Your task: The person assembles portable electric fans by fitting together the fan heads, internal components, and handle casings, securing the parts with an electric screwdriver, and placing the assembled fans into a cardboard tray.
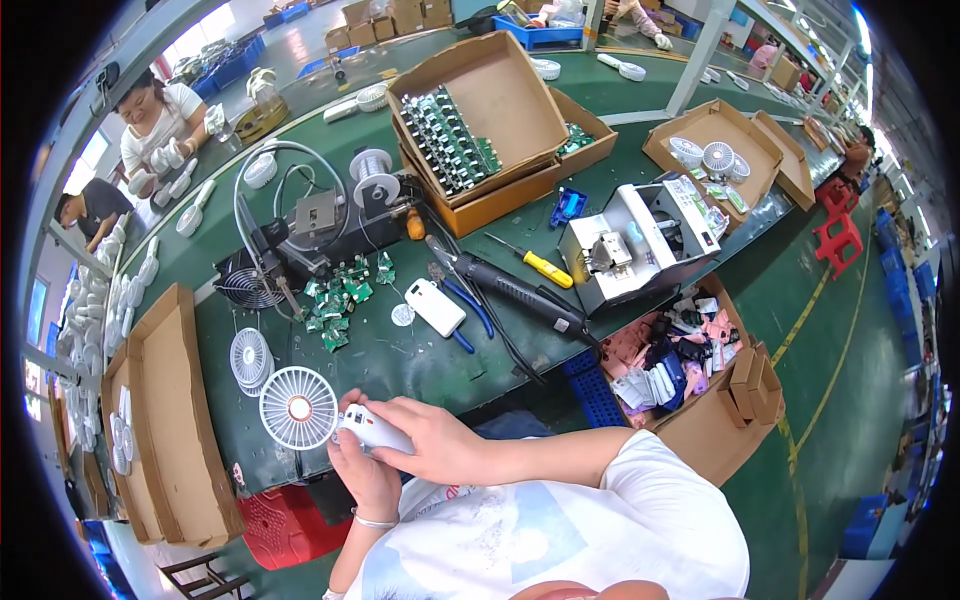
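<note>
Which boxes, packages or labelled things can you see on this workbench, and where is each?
Open brown carton: bench centre back, holding green circuit boards.
Brown carton: back right, holding white fan grilles.
Long brown carton: left end.
Brown carton: right of the person, full of pink and white packets.

- The left hand [368, 478] was raised in front of the body, near the lower middle of the view, with the palm turned upward and the fingers curled.
- A thin bracelet sat on the left wrist, and the bare left forearm went down toward the lower edge.
- The right hand [432, 440] lay just above the left hand and touched it, with fingers bent in a closed grip.
- The right forearm came from the right side, bare up to a white short sleeve, with the elbow bent.
- Both hands were close to the chest.
</note>
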Demonstrator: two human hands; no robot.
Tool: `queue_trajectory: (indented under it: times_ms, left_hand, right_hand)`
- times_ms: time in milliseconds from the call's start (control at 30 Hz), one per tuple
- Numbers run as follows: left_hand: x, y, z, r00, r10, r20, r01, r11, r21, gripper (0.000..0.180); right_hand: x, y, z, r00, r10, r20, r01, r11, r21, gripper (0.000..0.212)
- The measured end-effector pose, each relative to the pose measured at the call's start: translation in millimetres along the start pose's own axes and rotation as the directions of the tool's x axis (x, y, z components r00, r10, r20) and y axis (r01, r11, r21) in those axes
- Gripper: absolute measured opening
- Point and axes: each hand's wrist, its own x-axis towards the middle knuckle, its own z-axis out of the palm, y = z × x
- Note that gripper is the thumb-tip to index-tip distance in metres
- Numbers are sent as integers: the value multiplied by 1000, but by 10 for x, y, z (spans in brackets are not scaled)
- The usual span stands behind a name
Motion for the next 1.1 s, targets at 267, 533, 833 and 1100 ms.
queue_trajectory:
  times_ms: [267, 533, 833, 1100]
  left_hand:
    - [84, 72, 102, 997, -18, 76, 15, 999, 31, 34]
    - [112, 100, 148, 988, -146, 55, 147, 989, -7, 33]
    - [203, 86, 119, 962, -254, 100, 249, 967, 60, 31]
    - [209, 27, 101, 994, -79, 79, 59, 972, 228, 32]
  right_hand:
    - [107, 53, 38, 996, -91, -6, 89, 981, -174, 56]
    - [152, 99, -6, 991, -129, 36, 134, 957, -256, 56]
    - [144, 17, -58, 986, -21, 166, 84, 921, -379, 70]
    - [183, -10, 12, 985, -153, 78, 172, 896, -410, 68]
